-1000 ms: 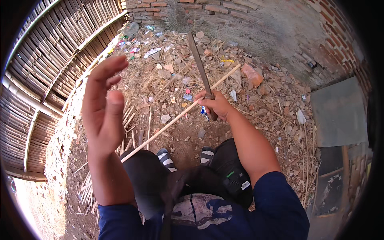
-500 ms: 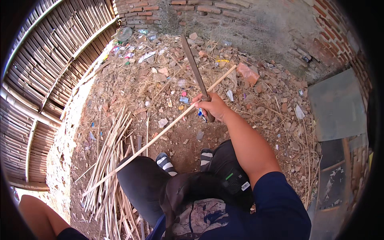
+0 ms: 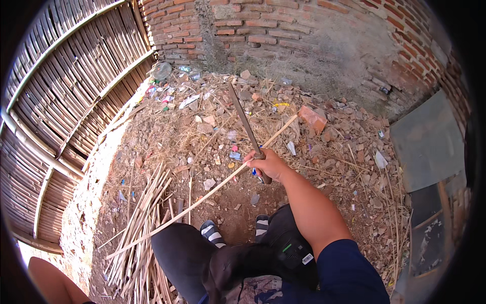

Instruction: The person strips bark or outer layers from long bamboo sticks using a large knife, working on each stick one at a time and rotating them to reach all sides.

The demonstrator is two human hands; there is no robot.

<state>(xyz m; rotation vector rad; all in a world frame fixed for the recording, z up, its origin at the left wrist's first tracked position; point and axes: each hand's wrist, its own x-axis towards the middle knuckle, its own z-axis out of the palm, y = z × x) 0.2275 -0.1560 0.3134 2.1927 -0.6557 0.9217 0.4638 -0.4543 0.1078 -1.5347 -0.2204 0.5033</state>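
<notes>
white label [image 3: 307, 259] | small, rectangular | on black pouch [image 3: 293, 256]

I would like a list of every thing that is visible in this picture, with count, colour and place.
long blade: one, dark grey, in the right hand, pointing away
long strip: one, pale, slanting across the ground under the right hand
pile of split strips: many, pale tan, on the ground at lower left
slatted fence: one, brown, left side
brick wall: one, red, top
loose brick: one, reddish, on the rubble
flat panel: one, grey, right
sandals: two, striped, on the feet
right hand: gripping the blade's handle
left arm: only part, lower left corner
</notes>
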